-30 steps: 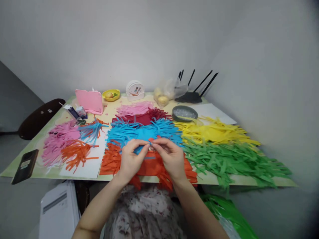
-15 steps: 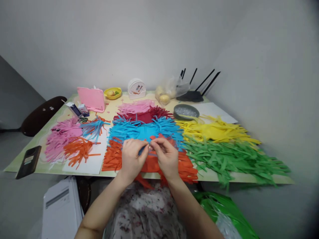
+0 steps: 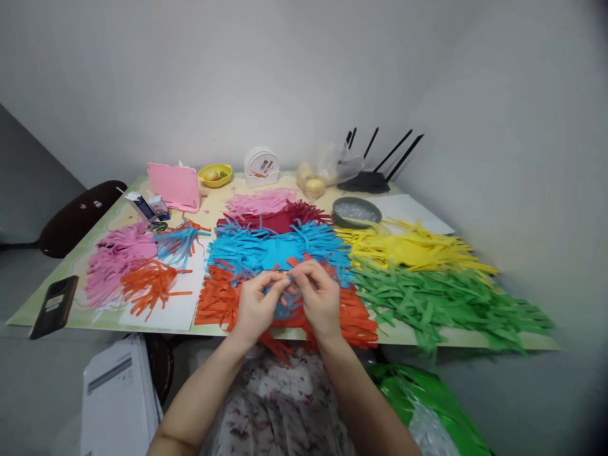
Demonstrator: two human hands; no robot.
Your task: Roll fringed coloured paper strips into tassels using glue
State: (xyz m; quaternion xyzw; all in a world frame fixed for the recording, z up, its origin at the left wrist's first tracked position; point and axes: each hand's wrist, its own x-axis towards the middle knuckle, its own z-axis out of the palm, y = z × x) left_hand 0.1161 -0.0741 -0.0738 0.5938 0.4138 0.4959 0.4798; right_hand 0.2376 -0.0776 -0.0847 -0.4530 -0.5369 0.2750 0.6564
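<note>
Over the orange fringed strips [image 3: 216, 297] at the table's front, my left hand [image 3: 259, 304] and my right hand [image 3: 318, 301] meet fingertip to fingertip. Each pinches with thumb and forefinger; what lies between them is too small and covered to make out. A bit of orange-red material shows just behind the right fingers, and something bluish below the fingertips. Beyond the hands lie blue fringed strips [image 3: 280, 250], then dark red [image 3: 275, 221] and pink [image 3: 256, 202] ones.
Yellow [image 3: 413, 250] and green [image 3: 456, 304] fringe lie right. Orange [image 3: 152, 282], blue [image 3: 178, 244] and pink [image 3: 118, 256] tassels lie left, near a phone [image 3: 54, 306]. Behind stand a grey bowl [image 3: 356, 212], a black router [image 3: 365, 182] and a pink tablet case [image 3: 174, 185].
Both hands have lowered slightly toward me. The left hand has turned a little and moved right, and its fingers now sit closer to the right hand's. The strips stay put.
</note>
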